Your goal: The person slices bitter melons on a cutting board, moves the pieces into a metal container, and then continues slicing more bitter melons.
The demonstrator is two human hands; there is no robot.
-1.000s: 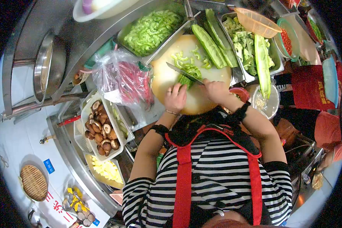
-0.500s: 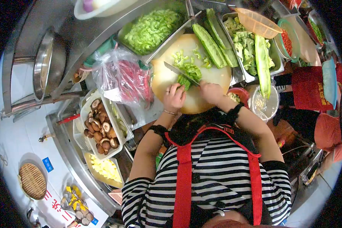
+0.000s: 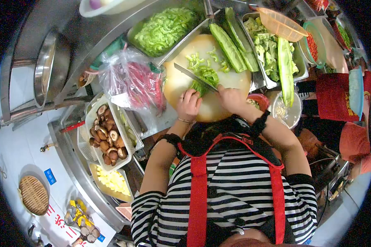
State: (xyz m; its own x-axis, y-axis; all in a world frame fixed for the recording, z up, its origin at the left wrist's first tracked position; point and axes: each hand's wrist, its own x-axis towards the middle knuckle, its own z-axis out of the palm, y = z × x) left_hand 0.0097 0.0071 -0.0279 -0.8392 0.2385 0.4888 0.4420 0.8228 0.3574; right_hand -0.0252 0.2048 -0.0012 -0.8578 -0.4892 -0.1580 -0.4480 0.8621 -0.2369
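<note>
On the round cutting board (image 3: 222,108), my right hand (image 3: 231,99) is closed round the handle of a kitchen knife (image 3: 189,73). Its blade points up and left across a piece of bitter melon (image 3: 200,87). My left hand (image 3: 188,104) has its fingers curled on that piece, just below the blade. Cut slices (image 3: 210,76) lie along the far side of the blade, with thin loose bits farther up. Two long hollowed bitter melon halves (image 3: 227,47) rest at the board's upper right edge. Knife handle is mostly hidden in my grip.
A metal tray (image 3: 203,25) of sliced bitter melon (image 3: 164,31) adjoins the board. Bagged red peppers (image 3: 141,84) lie left, near a basket of mushrooms (image 3: 108,138). Broccoli (image 3: 268,53) fills a right-hand tray, with another melon half (image 3: 285,72) across it. A person in red (image 3: 333,95) stands at right.
The knife blade has shifted slightly left and up, and the slices beside it have spread a little. Both hands keep nearly the same place.
</note>
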